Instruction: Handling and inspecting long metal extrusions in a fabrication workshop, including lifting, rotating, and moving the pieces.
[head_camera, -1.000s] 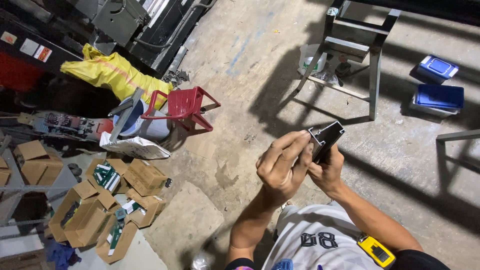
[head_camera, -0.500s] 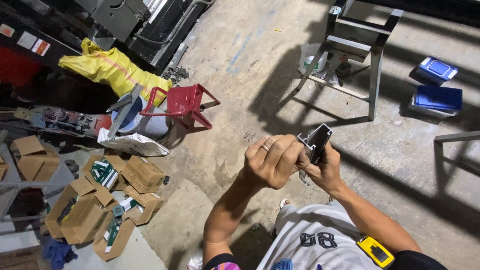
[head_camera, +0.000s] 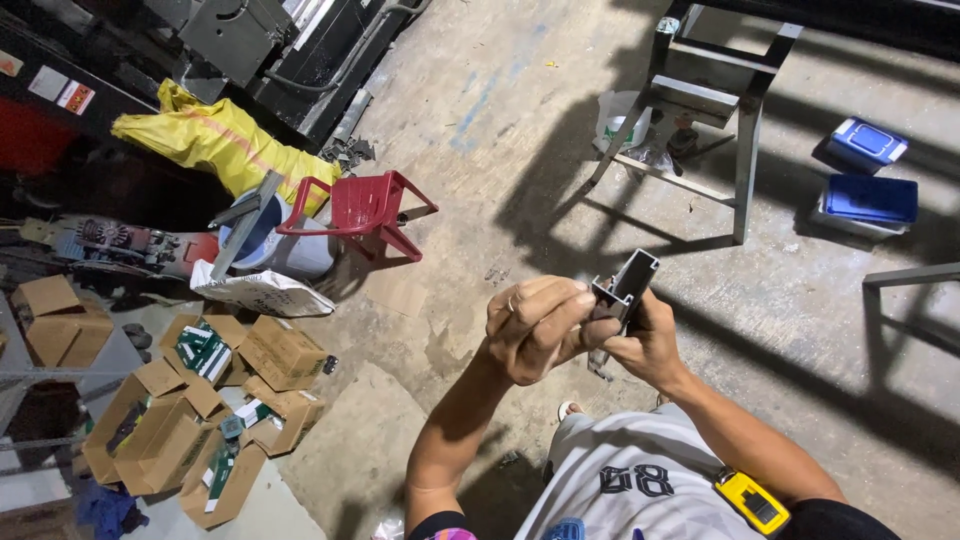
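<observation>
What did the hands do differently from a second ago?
Very little. Both hands kept hold of the short grey metal channel piece. The left hand closed round its lower end, fingers folding tighter, while the right hand gripped from below throughout. Nothing was let go. The red plastic chair and cardboard boxes lay as before.

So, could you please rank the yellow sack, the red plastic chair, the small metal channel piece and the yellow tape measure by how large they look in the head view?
1. yellow sack
2. red plastic chair
3. and 4. metal channel piece, held by both hands, and yellow tape measure: alike, and both are close to the camera, so no ranking.
</observation>
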